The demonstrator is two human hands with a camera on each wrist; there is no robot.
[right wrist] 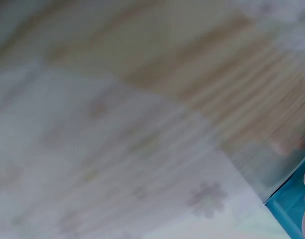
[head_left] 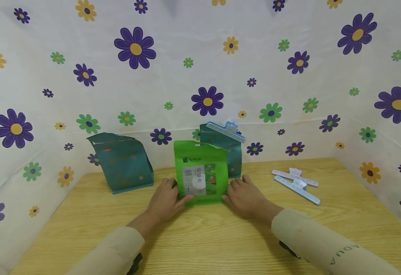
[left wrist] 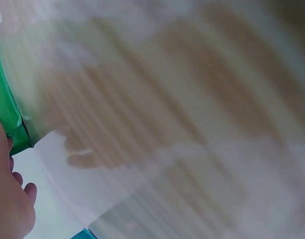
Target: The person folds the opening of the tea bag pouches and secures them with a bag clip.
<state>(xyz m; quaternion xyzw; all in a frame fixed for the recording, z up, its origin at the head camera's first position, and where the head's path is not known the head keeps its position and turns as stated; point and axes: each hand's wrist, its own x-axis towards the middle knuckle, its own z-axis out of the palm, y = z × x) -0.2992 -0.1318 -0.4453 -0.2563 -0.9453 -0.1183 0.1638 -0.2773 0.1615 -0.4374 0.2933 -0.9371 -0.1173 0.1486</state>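
Left hand clamped on the lower left edge of a green bag, thumb across the front, fingers round the side. Right hand closed on the lower right edge, thumb at the front; its fingertips are partly hidden, so how firmly it presses I cannot tell.

Green bag stands upright on the wooden table, mid-scene, printed face toward the person. Handling, by judgement: light, thin-walled, soft and rather slick; the top looks floppy, the base stiffer. Not fragile, though a hard squeeze would likely crease it. Best hold seems low on both side edges, near the base, as the hands have it.

Just beyond, partly hidden by it and slightly right: a teal bag, upright, a pale blue clip slanting across its top. Farther left, well apart, a wider teal bag stands with its top leaning left. Right side of table: a pink clip, and a loose blue clip just nearer. Far side: flowered sheet.
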